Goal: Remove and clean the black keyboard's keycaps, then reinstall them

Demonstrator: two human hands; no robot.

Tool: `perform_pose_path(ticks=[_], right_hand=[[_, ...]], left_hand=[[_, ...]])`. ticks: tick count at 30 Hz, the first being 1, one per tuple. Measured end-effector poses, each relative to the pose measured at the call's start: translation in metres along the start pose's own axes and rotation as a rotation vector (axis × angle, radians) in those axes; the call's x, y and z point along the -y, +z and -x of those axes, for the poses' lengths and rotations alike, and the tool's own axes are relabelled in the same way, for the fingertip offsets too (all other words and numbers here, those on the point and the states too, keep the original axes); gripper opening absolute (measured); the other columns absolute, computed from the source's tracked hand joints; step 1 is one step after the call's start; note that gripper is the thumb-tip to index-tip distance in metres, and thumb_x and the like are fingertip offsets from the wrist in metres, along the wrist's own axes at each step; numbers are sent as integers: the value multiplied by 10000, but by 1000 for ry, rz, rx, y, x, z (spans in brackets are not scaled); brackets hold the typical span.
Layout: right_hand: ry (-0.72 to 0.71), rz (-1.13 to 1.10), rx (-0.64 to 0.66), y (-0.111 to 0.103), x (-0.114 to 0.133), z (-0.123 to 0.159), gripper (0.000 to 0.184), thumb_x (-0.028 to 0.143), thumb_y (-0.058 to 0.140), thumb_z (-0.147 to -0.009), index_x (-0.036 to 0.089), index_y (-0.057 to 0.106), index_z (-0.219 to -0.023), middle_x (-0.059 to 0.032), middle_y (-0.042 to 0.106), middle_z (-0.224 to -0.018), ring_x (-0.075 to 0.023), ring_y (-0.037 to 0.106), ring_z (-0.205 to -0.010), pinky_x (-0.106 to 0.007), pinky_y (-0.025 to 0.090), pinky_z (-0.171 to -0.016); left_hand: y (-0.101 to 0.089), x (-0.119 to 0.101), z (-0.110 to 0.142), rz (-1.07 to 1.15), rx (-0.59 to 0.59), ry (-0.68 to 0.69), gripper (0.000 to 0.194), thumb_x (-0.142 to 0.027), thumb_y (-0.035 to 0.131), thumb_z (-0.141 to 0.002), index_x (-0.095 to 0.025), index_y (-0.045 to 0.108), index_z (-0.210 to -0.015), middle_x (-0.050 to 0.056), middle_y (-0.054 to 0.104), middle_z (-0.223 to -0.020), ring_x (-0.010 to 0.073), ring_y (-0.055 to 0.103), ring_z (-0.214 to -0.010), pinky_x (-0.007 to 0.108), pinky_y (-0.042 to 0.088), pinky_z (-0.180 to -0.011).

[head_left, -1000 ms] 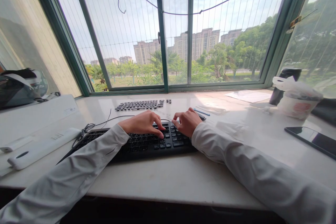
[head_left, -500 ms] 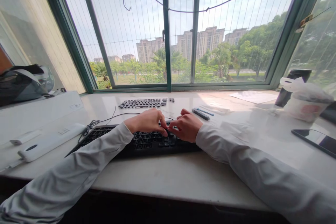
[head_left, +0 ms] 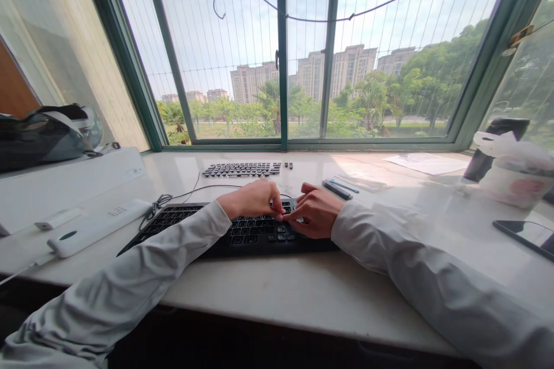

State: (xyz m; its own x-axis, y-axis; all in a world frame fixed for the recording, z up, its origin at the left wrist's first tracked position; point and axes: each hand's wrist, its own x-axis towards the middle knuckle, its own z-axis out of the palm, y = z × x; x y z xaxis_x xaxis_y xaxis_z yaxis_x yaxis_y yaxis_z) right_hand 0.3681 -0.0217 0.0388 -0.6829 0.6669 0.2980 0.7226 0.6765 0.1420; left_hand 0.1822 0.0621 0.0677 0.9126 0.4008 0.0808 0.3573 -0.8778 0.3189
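A black keyboard (head_left: pixel 246 249) lies across the worktop, its left part showing key sockets without caps. Over its right part, my left hand (head_left: pixel 253 200) has thumb and finger pinched together. My right hand (head_left: pixel 318 211) meets it from the other side, its fingertips closed against the left ones. Whatever is between the fingertips is too small to make out. Behind the keyboard, loose black keycaps (head_left: pixel 242 169) are laid out in rows, with several small ones (head_left: pixel 288 165) set apart at their right end.
Dark slim tools (head_left: pixel 337 189) and a blue stick (head_left: pixel 345 185) lie behind my right hand. Farther right are a phone (head_left: pixel 526 236), a bagged cup (head_left: pixel 515 181) and paper (head_left: pixel 426 162). A white device (head_left: pixel 99 226), coiled cable (head_left: pixel 160 206) and helmet (head_left: pixel 52 132) are left.
The whole view has shifted slightly, so everything sits a little farther right. Both hands stay together over the keyboard's right part, with the fingertips slightly changed in pose.
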Motion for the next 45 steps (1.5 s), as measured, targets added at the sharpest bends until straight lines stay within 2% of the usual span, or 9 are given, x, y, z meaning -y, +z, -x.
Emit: perform_pose_path(ticks=[7, 12, 14, 17, 20, 25, 35, 42, 45], right_hand=[[9, 36, 3, -1, 1, 1, 302, 274, 449, -870, 287, 743, -939, -11, 673, -627, -137, 558, -614, -336, 314, -811], [-4, 98, -53, 1, -2, 1, 304, 265, 438, -880, 247, 733, -952, -25, 669, -623, -143, 549, -587, -340, 319, -800], [14, 90, -88, 1, -2, 1, 317, 277, 430, -893, 260, 722, -1016, -24, 681, -644, -143, 549, -589, -343, 320, -807], [23, 38, -65, 2, -1, 1, 322, 323, 433, -901, 293, 728, -1026, -16, 697, -651, -139, 550, -587, -334, 331, -795], [20, 36, -51, 4, 1, 1, 325, 342, 435, -900, 299, 746, -986, -17, 696, -626, -133, 541, -555, -328, 338, -778], [2, 37, -91, 6, 2, -1, 303, 329, 460, -885, 300, 751, -963, -13, 703, -629, -116, 544, -529, -319, 340, -774], [1, 13, -108, 4, 5, 0, 279, 317, 485, -866, 289, 757, -916, -8, 688, -596, -108, 535, -517, -313, 327, -745], [-51, 24, -130, 1, 1, 1, 236, 251, 543, -757, 211, 699, -585, -1, 603, -476, -92, 426, -445, -323, 326, -726], [-46, -10, -157, 3, 1, 1, 221, 251, 526, -782, 220, 743, -754, 3, 624, -502, -96, 437, -454, -315, 322, -709]], left_hand=[[2, 3, 1, -21, -24, -17, 155, -362, 758, -676, -247, 788, -776, 1, 727, -687, 115, 611, -620, 207, 390, -606], [4, 18, 3, 119, -57, -34, 238, -424, 717, -714, -247, 783, -858, 6, 743, -729, 146, 645, -694, 219, 418, -644], [4, 26, 3, 105, -140, -69, 262, -440, 693, -734, -240, 781, -879, 19, 752, -779, 168, 662, -745, 234, 436, -673], [4, 37, 2, -50, -312, -177, 260, -457, 668, -748, -255, 783, -864, 28, 754, -805, 194, 670, -789, 260, 450, -704], [6, 41, 1, -195, -389, -283, 231, -457, 649, -759, -290, 783, -843, 17, 755, -821, 213, 673, -829, 279, 453, -714], [10, 36, 0, -310, -367, -347, 212, -432, 627, -773, -308, 780, -850, 21, 754, -853, 232, 675, -830, 304, 458, -702], [12, 30, 1, -329, -353, -361, 220, -409, 610, -789, -293, 779, -866, 35, 754, -855, 234, 671, -864, 324, 473, -766], [16, 28, 0, -342, -369, -385, 193, -399, 613, -782, -316, 774, -848, -8, 754, -873, 209, 669, -875, 300, 481, -786], [16, 28, 0, -346, -370, -384, 189, -398, 613, -781, -322, 772, -849, -13, 754, -867, 210, 669, -872, 300, 482, -772]])
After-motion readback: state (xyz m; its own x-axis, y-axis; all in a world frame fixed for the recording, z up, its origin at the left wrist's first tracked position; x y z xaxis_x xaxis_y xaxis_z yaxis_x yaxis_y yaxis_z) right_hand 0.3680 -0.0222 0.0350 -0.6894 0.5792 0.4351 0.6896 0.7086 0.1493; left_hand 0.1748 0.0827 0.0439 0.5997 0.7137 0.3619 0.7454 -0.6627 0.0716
